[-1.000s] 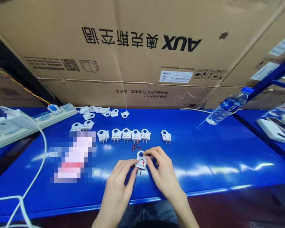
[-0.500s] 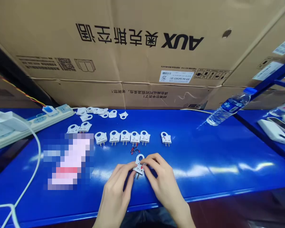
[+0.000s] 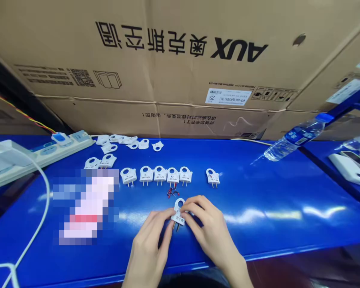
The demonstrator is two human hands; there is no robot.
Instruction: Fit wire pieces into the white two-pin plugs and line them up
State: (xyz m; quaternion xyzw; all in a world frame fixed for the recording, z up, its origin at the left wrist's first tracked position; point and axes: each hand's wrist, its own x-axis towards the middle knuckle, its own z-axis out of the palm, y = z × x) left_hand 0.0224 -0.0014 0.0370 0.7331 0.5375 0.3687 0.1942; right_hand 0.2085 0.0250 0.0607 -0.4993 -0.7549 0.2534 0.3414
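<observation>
Between my hands, near the front of the table, is a white two-pin plug (image 3: 178, 217) with a ring-shaped handle, its pins pointing toward me. My left hand (image 3: 152, 236) pinches its left side between thumb and fingers. The fingertips of my right hand (image 3: 205, 224) are closed against its right side, just below the ring; anything small under them is hidden. Beyond the plug lies a little heap of red-tipped wired parts (image 3: 173, 192). Behind that heap stands a row of several similar plugs (image 3: 160, 175), and one more plug (image 3: 213, 177) sits apart to the right.
Several loose white ring-shaped covers (image 3: 133, 143) lie at the back of the blue table (image 3: 258, 192). A power strip (image 3: 52, 150) with a white cable (image 3: 43, 212) is at left. A tilted water bottle (image 3: 297, 138) stands right, before a large cardboard box (image 3: 174, 80).
The red part that showed by my right fingertips on the plug is no longer visible. My right fingers have shifted slightly on the plug. The view has moved a little.
</observation>
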